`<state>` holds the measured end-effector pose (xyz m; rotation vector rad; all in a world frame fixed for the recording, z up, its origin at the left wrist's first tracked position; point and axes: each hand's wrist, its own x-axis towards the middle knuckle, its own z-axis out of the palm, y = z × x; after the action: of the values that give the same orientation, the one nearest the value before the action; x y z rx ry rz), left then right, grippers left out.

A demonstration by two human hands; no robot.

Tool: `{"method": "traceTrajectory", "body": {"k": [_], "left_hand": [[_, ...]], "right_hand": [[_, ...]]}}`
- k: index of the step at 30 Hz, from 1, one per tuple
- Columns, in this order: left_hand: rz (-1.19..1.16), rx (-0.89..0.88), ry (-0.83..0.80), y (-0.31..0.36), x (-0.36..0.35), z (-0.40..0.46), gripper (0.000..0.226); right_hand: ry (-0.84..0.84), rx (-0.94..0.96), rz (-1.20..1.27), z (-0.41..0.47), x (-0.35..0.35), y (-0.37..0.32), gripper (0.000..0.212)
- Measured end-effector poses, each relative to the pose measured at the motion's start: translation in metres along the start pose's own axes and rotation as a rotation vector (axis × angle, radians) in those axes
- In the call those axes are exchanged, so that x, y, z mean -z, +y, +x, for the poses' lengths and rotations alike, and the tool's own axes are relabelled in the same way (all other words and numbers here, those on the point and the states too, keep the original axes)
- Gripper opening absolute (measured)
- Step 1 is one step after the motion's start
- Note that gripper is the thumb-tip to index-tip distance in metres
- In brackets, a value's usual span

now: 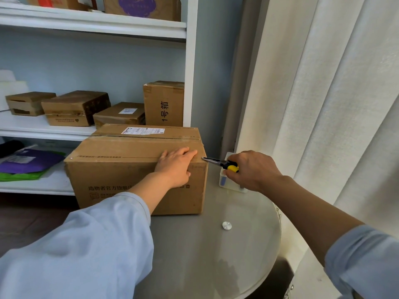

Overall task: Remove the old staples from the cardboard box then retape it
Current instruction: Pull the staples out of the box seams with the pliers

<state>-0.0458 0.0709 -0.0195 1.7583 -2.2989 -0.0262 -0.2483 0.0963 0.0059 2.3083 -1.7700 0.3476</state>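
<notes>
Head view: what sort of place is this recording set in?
Probably a home storeroom or small parcel-packing corner. White shelves hold several cardboard parcels, a white curtain hangs on the right, and the box being worked on sits on a round glass-topped table.

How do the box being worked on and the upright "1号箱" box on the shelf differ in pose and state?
The worked box lies on its long side on the round table; the 1号箱 box stands on end on the shelf. The worked box looks larger, though it is nearer. The left hand presses flat on the worked box while the right hand holds pliers to its corner; the 1号箱 box is untouched. Both are brown cardboard with black print.
</notes>
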Motion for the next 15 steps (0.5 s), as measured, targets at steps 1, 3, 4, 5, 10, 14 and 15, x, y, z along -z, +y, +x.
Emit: {"method": "traceTrajectory", "body": {"k": [1, 3, 4, 5, 10, 14, 15], "left_hand": [[0.001, -0.001, 0.002, 0.0, 0.0, 0.0, 0.071], [-0.015, -0.001, 0.004, 0.0, 0.0, 0.0, 0.07], [-0.046, 0.003, 0.006, -0.001, 0.001, 0.001, 0.068], [-0.096, 0.01, 0.006, -0.001, 0.002, 0.002, 0.065], [-0.341, 0.037, 0.025, -0.002, 0.009, 0.004, 0.048], [-0.349, 0.034, 0.036, -0.001, 0.009, 0.002, 0.047], [-0.353, 0.034, 0.034, -0.001, 0.009, 0.002, 0.046]], "right_hand": [[0.02, 0.0, -0.01, -0.001, -0.001, -0.001, 0.032], [0.039, -0.03, 0.038, -0.005, -0.008, -0.002, 0.033], [0.039, -0.063, 0.104, -0.008, -0.013, -0.004, 0.033], [0.041, -0.098, 0.178, -0.011, -0.019, -0.006, 0.033], [0.08, -0.089, 0.197, -0.019, -0.027, -0.007, 0.035], [0.032, -0.04, 0.103, -0.004, -0.011, -0.002, 0.036], [0.02, -0.037, 0.086, -0.002, -0.009, -0.003, 0.035]]}}
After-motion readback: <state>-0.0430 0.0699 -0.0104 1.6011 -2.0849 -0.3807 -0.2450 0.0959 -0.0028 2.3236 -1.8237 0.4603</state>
